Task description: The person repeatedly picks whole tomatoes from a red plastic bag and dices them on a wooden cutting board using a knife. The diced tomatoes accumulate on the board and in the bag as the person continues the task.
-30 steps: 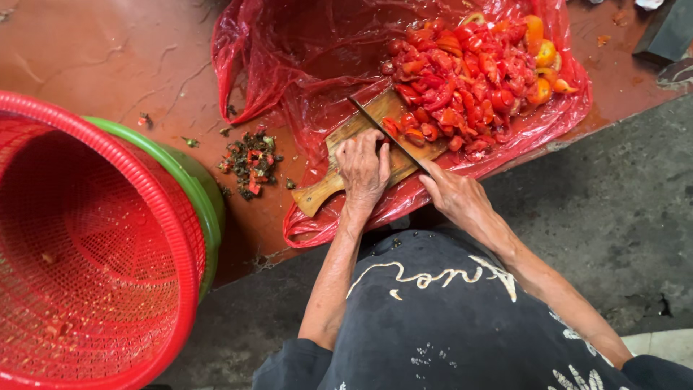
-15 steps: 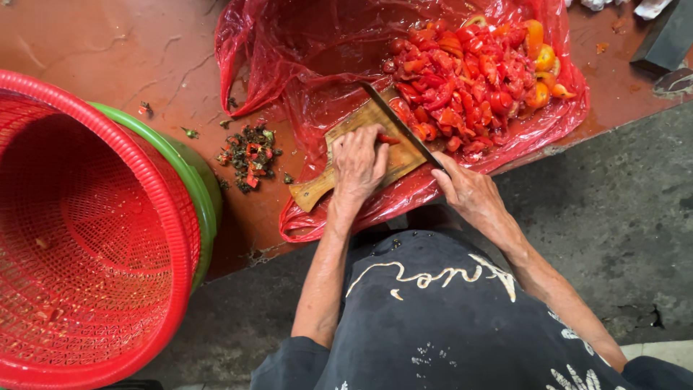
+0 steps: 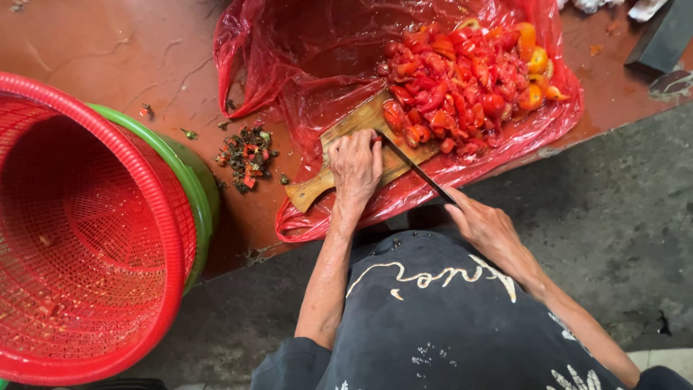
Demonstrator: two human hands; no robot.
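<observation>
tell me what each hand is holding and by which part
The right hand grips a knife by its handle, blade over the wooden cutting board. The left hand presses down on something on the board; what it covers cannot be told.

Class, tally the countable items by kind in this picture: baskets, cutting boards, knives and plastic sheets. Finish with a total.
Baskets: 2, a red basket nested in a green basket
Cutting board: 1
Knife: 1
Red plastic sheet: 1
Total: 5

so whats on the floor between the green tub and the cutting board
In the head view, a small heap of dark chopped scraps lies on the brown surface between the green tub and the wooden cutting board, clear of both.
</observation>
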